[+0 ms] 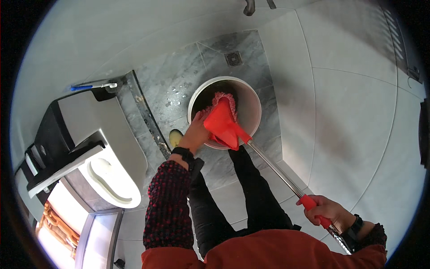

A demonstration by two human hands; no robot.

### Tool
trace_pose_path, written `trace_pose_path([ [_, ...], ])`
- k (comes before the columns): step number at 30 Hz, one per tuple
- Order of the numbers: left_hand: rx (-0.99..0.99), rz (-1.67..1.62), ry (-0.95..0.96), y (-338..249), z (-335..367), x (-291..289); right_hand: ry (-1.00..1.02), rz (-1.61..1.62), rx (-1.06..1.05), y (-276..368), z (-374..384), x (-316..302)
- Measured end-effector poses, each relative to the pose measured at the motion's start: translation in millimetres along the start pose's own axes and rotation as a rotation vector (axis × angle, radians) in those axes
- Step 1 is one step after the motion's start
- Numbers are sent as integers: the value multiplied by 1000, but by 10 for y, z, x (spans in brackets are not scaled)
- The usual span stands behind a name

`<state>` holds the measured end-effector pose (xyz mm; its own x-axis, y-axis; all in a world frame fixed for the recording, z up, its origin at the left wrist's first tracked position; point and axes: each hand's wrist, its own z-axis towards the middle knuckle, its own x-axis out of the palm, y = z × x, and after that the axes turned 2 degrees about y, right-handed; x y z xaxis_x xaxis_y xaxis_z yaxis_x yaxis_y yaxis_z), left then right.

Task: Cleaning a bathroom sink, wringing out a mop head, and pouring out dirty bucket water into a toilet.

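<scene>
A flat mop with a red triangular head (219, 121) is tilted over a white round bucket (254, 96). Its shaggy pink pad (230, 99) hangs inside the rim. My left hand (195, 133) grips the near left edge of the mop head, its fingertips partly hidden at the pad. Lower right, my right hand (329, 210) is closed around the red sleeve of the mop's metal pole (280, 170). The pole slants from the head down past my right forearm. How much water the bucket holds cannot be made out.
A white toilet (127, 148) with a raised lid stands at left, a blue-and-white brush (94, 86) behind it. A dark raised strip (145, 110) crosses the grey tiled floor. A drain grate (233, 58) lies beyond the bucket, and a tiled wall (349, 112) rises at right.
</scene>
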<state>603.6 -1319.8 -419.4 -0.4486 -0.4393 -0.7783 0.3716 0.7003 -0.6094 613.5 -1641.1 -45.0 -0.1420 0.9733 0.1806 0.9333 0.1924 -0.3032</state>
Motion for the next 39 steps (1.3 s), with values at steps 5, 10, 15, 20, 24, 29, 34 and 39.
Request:
trace_pose_path([
  [5,-89,-252,-65,101,32,287,-26,-60,3,91,-155,133],
  [10,-264,-204,167,-8,115,319,-56,-119,-76,118,-240,105],
  [15,-64,108,218,-133,-31,534,-241,-143,-91,280,-482,229],
  [20,14,-243,274,-569,-213,860,-356,-268,-146,336,-788,220],
  [24,-263,-283,216,-752,-320,869,-563,-448,-218,354,-826,-203],
  [29,-360,-400,121,-736,-430,598,-844,-886,-251,282,-725,-871],
  [34,-307,-492,-114,-740,-567,568,-897,-1184,-488,-449,-49,-1817],
  [39,-321,-434,-143,-635,-651,507,-895,-1328,-187,-794,775,-1829],
])
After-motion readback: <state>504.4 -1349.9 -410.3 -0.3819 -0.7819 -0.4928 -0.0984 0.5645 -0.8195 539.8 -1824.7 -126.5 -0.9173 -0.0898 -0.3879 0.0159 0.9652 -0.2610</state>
